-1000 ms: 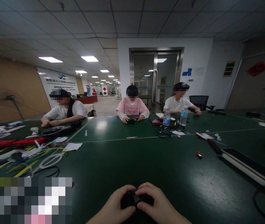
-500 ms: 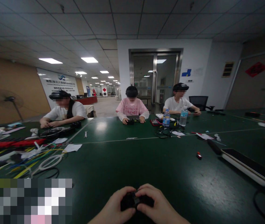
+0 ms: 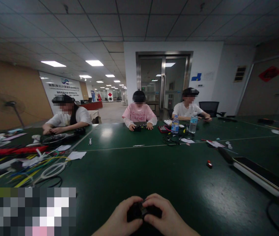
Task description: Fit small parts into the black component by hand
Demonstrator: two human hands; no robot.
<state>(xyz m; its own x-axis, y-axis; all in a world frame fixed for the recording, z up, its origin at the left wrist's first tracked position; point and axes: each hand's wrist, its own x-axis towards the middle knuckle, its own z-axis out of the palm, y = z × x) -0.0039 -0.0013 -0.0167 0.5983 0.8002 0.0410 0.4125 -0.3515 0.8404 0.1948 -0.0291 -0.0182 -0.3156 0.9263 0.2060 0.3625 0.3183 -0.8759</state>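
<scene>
Close to the table's near edge, a small black object sits between my two hands; its kind is too dark to make out. My left hand curls around its left side, thumb below and fingers over the top. From the right, my right hand grips it, the index finger bent over the top and the thumb pressed on the near face. A small light patch shows in the middle of the object. My fingers cover most of the rest.
Cables and tools crowd the green table at left. To the right lie a phone-like slab and a small red item. Two bottles stand farther back. Several people sit around the table, one in pink opposite.
Both hands keep the same hold on the black object, with hardly any visible movement. At the far right, a person's hand has shifted slightly.
</scene>
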